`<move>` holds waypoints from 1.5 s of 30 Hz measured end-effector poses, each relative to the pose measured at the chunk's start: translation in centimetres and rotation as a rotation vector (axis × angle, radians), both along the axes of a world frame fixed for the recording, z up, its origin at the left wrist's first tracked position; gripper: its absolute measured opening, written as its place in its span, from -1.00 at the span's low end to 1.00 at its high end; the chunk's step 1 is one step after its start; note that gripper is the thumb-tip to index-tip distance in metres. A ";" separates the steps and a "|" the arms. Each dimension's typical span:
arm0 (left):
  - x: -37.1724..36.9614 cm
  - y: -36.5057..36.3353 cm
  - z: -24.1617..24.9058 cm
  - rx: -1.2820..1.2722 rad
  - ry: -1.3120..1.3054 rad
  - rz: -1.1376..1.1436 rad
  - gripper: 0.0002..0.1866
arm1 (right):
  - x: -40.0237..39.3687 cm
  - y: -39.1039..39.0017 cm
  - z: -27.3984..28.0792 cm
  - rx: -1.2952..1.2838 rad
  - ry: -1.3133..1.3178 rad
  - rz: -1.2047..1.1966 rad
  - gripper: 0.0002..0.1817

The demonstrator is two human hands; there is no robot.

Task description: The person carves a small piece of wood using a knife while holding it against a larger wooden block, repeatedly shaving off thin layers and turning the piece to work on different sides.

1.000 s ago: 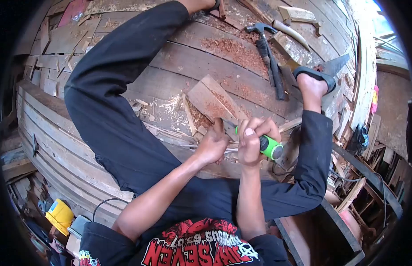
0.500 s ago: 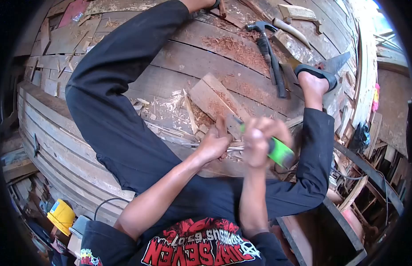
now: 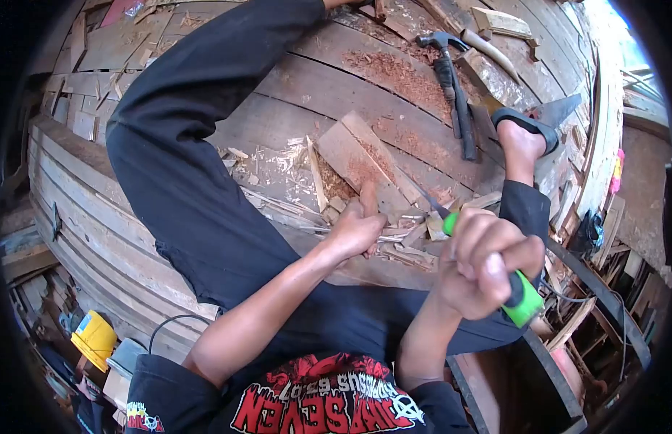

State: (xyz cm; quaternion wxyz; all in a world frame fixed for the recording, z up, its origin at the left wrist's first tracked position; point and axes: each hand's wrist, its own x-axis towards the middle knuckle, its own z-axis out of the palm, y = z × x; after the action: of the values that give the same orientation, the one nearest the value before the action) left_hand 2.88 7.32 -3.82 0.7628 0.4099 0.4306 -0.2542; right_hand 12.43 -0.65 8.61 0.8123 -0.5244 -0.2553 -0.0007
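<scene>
My right hand [image 3: 484, 266] is wrapped round the green and black handle [image 3: 524, 298] of a tool with a thin metal blade [image 3: 427, 194]. The blade points up and left towards a short wooden board [image 3: 357, 158] dusted with red sawdust. My left hand [image 3: 356, 230] is closed round a small reddish-brown wooden piece [image 3: 368, 197], whose end sticks up above the fingers near the board's lower edge. Most of that piece is hidden in the hand.
A hammer [image 3: 451, 94] lies on the plank floor near a handsaw [image 3: 560, 110] and my sandalled foot [image 3: 522, 137]. Wood shavings [image 3: 281, 163] lie left of the board. A yellow bucket [image 3: 94, 340] stands at lower left.
My right hand has moved right and down with the green-handled tool, and more of its blade shows. My left hand stays in nearly the same place.
</scene>
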 end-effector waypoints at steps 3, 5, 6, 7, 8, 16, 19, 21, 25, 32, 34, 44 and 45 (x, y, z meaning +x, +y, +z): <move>0.0 0.4 -0.4 -0.045 -0.060 -0.058 -0.83 | -1.4 -0.5 -3.8 -0.081 0.083 -0.075 -0.77; -0.4 0.1 -0.3 -0.070 -0.168 0.082 -0.82 | -2.6 -0.1 -11.1 -0.472 -0.125 -0.048 -0.75; 0.0 0.3 -0.1 -0.016 -0.163 0.047 -0.83 | -2.2 0.5 -10.4 -0.363 -0.054 -0.075 -0.75; 0.3 0.4 0.1 0.038 -0.156 0.013 -0.82 | -1.8 1.2 -8.9 -0.248 0.016 -0.095 -0.76; -0.1 0.4 0.1 -0.021 -0.047 -0.055 -0.78 | -2.2 1.2 -7.0 -0.153 0.106 -0.116 -0.76; -0.1 0.0 -0.5 -0.005 -0.090 -0.047 -0.85 | -1.5 0.2 -5.5 -0.139 0.071 -0.059 -0.75; 0.3 0.3 -0.6 0.026 -0.155 -0.005 -0.80 | -0.8 0.9 -7.9 -0.349 -0.020 0.000 -0.73; -0.1 -0.3 -0.5 0.048 -0.091 -0.010 -0.75 | -0.7 0.0 -5.8 -0.368 0.033 -0.074 -0.72; 0.2 0.0 -0.6 0.056 -0.040 -0.059 -0.81 | -0.3 -0.3 -0.6 0.107 0.187 0.000 -0.68; 0.2 0.2 0.1 0.185 -0.169 -0.034 -0.71 | -0.8 0.9 -7.2 -0.167 0.141 0.010 -0.67; -0.7 -1.2 -1.9 0.261 -0.154 -0.060 -0.70 | -0.9 0.4 -3.6 -0.081 0.201 -0.063 -0.67; -0.4 -0.4 -0.9 0.175 -0.152 -0.037 -0.75 | -1.2 1.4 -7.6 -0.183 0.128 0.055 -0.72; -0.6 -0.7 -0.6 0.217 -0.123 -0.075 -0.76 | -1.3 1.1 -6.0 -0.145 0.185 0.024 -0.71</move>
State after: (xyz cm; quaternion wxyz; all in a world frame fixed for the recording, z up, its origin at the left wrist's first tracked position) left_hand 2.31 6.57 -4.40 0.7289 0.5208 0.3925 -0.2087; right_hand 11.11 0.49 2.58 0.7922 -0.5766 -0.1849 0.0762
